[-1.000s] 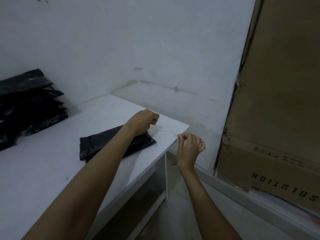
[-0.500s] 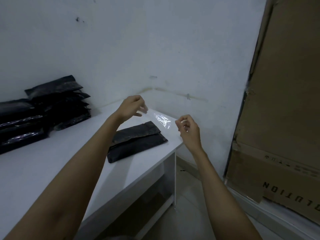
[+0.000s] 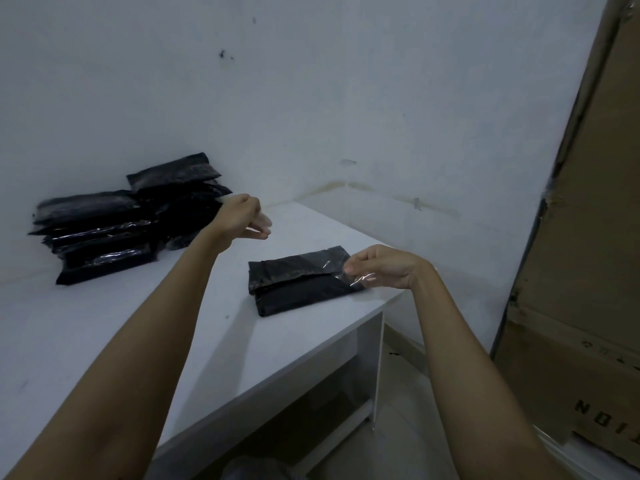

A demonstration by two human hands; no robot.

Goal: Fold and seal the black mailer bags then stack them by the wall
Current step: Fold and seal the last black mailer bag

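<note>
While folded mailer bag [image 3: 304,284] lies on bench [image 3: 86,327], my right hand [image 3: 384,266] pinches clear strip [image 3: 360,279]; left hand [image 3: 242,216] blurred, fingers seemingly curled, grip unclear.

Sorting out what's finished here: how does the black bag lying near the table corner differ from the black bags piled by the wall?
The single bag lies alone near the table's corner; the pile sits against the wall. The single bag lies flat, one layer, with its flap folded over; the pile is stacked several high. The right hand holds clear film at the single bag's end; no hand grips the pile, though the left hand hovers beside it. Both are black, folded mailers.
</note>
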